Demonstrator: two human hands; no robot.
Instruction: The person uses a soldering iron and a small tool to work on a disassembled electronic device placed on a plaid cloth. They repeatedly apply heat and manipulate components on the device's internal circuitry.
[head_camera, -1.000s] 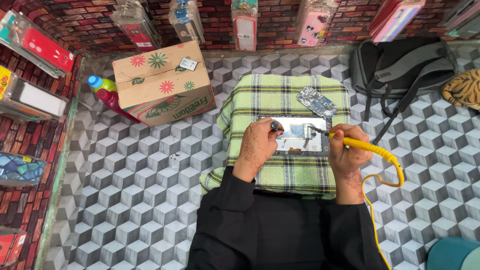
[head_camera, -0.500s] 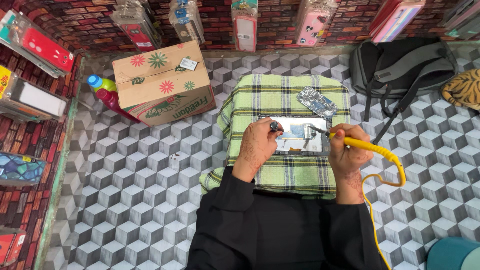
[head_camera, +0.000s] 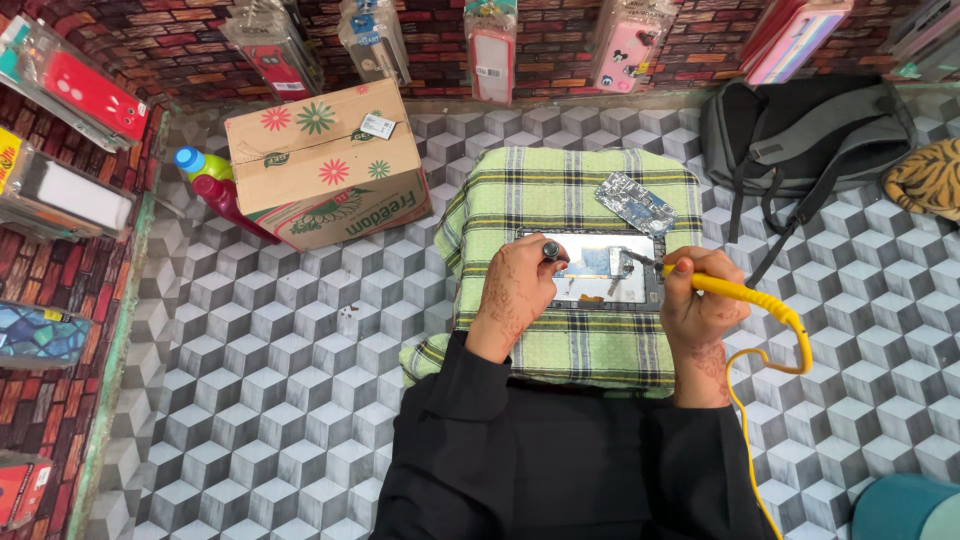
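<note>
Head view showed the opened phone (head_camera: 598, 272) lying on the green plaid cloth (head_camera: 560, 200), near its middle. Left hand (head_camera: 515, 295) pinched a small dark tool (head_camera: 551, 250) at the phone's left edge; right hand (head_camera: 695, 310) gripped a yellow soldering iron (head_camera: 735, 292), tip on the phone. Loose circuit board (head_camera: 636, 203) lay on the cloth just behind the phone.

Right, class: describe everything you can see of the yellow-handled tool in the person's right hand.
The yellow-handled tool looks like a soldering iron: a slim yellow, plastic-looking grip with a thin dark metal tip. The right hand holds it near the front, tilted, its tip on the opened phone lying on the green checked cloth. A yellow cord loops from its rear end down past the right wrist.
</note>
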